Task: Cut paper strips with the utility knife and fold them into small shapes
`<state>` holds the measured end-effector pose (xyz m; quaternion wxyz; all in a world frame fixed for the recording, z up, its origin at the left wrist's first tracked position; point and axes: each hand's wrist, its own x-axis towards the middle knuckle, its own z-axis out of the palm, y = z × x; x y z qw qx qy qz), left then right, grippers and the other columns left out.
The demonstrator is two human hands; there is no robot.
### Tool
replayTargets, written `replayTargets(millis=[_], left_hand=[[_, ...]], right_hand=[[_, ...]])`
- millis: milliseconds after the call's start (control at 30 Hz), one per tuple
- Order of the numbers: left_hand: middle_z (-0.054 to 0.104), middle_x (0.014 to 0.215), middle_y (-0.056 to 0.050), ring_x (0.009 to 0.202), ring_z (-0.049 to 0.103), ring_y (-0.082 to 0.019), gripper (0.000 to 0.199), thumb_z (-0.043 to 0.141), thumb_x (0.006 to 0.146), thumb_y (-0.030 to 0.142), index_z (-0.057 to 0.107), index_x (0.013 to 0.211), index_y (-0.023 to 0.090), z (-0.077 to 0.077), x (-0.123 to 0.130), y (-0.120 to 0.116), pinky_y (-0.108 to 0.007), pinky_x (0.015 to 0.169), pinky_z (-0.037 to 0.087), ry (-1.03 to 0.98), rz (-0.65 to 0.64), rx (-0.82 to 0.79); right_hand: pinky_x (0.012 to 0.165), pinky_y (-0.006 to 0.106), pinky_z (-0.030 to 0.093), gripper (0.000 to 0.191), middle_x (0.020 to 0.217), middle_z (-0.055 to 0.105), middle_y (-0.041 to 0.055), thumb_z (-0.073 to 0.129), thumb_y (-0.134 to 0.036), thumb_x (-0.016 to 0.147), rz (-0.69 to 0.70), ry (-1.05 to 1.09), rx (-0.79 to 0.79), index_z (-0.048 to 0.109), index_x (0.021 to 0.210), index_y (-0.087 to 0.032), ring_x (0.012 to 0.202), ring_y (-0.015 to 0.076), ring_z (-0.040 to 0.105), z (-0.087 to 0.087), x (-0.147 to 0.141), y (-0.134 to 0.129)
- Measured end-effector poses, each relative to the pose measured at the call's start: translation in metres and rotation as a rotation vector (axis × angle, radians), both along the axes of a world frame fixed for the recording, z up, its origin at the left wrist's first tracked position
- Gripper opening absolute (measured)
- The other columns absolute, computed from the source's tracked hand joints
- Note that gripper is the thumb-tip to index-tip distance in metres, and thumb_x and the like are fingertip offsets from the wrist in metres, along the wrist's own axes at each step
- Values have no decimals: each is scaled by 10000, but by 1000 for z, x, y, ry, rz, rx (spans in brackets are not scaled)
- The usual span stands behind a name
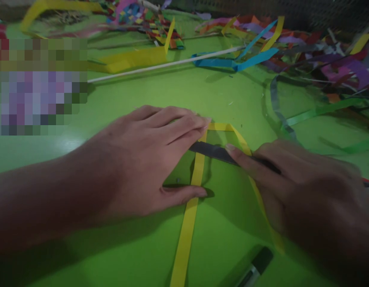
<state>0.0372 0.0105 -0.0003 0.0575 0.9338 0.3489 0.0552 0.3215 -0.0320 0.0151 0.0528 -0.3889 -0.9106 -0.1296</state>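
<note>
Before me spreads a green bench (148,91), a pale glare (69,142) at its left; at its far side I see a dark, perforated surface (307,11).

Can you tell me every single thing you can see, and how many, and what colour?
Narrow strip: 1, yellow, folded, centre
Flat tool: 1, dark, crossing the narrow strip
Marker: 1, dark cap, bottom edge
Stick: 1, pale, further back
Wide strip: 1, yellow, just beyond the stick
Blue strip: 1, blue, near the stick's right end
Grey strip: 1, grey, right
Green strips: at least 2, green, right
Loose strips: too many to count, mixed colours, back right
Table: 1, green, underneath
Blocky patch: 1, mixed colours, left, can't tell what
Left hand: 1, bare, on the narrow strip
Right hand: 1, bare, holding the flat tool
</note>
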Motion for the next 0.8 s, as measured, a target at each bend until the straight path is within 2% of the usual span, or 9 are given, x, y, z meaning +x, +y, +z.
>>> replayTargets(millis=[67,233,300,400,500,600,667,800], left_hand=[[492,1754,-113,1567,505,-451,837,420,1083,761,455,1688,184,-1,0,0,-666,1328,426,-5,-6,20],[481,1754,-145,1549,510,-477,848,422,1100,719,438,1696,116,-3,-1,1,-694,1299,451,20,-34,32],[485,1754,-116,1550,510,-478,886,377,1081,786,452,1698,155,-5,-1,1,-691,1305,442,-6,-19,33],[496,1750,-77,1551,515,-463,899,313,1071,828,468,1701,207,-8,0,1,-668,1311,437,-34,11,41],[536,1714,-128,1519,551,-446,901,268,1106,792,484,1683,134,-7,1,-1,-651,1280,469,-19,-12,90],[569,1672,-190,1487,585,-411,904,212,1141,743,518,1625,45,-6,2,-2,-608,1250,507,22,-50,176],[562,1679,-181,1500,575,-409,885,233,1144,737,513,1632,55,-6,1,-2,-596,1261,498,15,-48,173],[534,1704,-154,1522,544,-465,890,325,1115,771,488,1668,93,-7,0,-1,-647,1279,463,-46,-37,95]], right_hand=[[487,349,229,529,714,544,43,451,6,890,1,-1,6,802,1265,-120,547,198,375,0,0,0],[532,342,231,587,799,609,54,435,1,876,0,-9,8,772,1333,-148,625,207,426,-1,3,-1],[541,339,221,591,776,586,43,437,4,889,-26,-52,-16,766,1348,-173,610,199,406,0,3,-2],[544,336,240,536,761,560,47,461,6,910,-29,-95,-46,769,1323,-142,604,197,404,3,3,-2],[545,340,256,485,761,554,51,452,-5,950,-12,-97,-44,772,1298,-113,617,204,414,4,2,-2],[536,336,218,499,759,556,53,420,-22,969,-7,-85,-42,765,1321,-104,610,202,396,3,1,-2],[536,335,207,523,746,560,52,404,-30,973,-13,-70,-50,762,1343,-119,598,198,394,3,0,-3],[554,349,228,560,724,577,59,390,-15,968,-48,-49,-88,775,1348,-159,593,208,410,2,3,-4]])
